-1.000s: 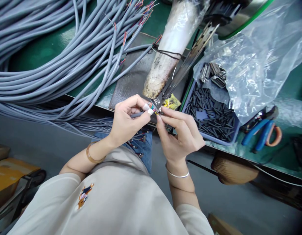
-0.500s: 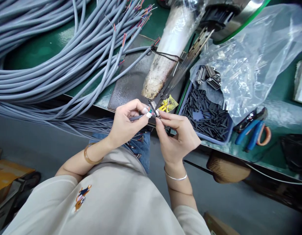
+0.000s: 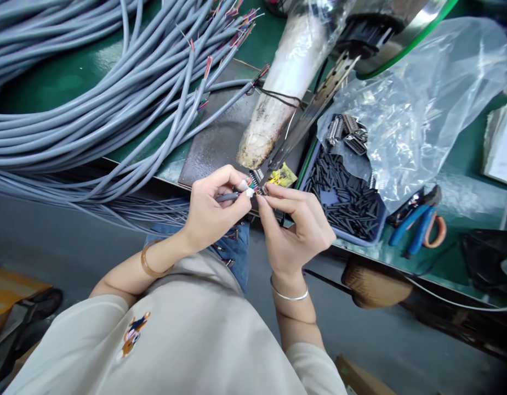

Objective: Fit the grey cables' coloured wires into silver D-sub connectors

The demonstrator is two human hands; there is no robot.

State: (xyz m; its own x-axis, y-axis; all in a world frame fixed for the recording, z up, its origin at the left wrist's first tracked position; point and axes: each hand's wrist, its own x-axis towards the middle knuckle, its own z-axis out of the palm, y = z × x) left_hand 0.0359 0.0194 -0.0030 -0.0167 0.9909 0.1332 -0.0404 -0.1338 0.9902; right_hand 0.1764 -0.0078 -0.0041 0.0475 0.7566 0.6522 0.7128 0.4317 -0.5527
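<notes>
My left hand (image 3: 216, 206) pinches a grey cable (image 3: 227, 197) near its stripped end, where thin coloured wires fan out. A small metal multi-pin connector (image 3: 256, 176) sits at those wires, and my right hand (image 3: 294, 222) grips it between thumb and fingers. My fingertips hide part of the connector and the wire ends. Just beyond the hands, the tip of a soldering iron (image 3: 278, 159) points down toward the connector. A white plastic-wrapped roll (image 3: 273, 104), its lower end browned, lies beside the iron.
Many grey cables (image 3: 92, 120) cover the bench's left side. To the right stand a blue tray (image 3: 370, 241) of short black tubes (image 3: 343, 192), a plastic bag (image 3: 421, 99) with connectors (image 3: 352, 131), and blue-handled pliers (image 3: 420, 225). Yellow scrap (image 3: 288, 174) lies near my right hand.
The connector has turned a little between my fingers, and my right fingertips have shifted slightly left toward the wires. Both hands keep their hold. The view has shifted slightly.
</notes>
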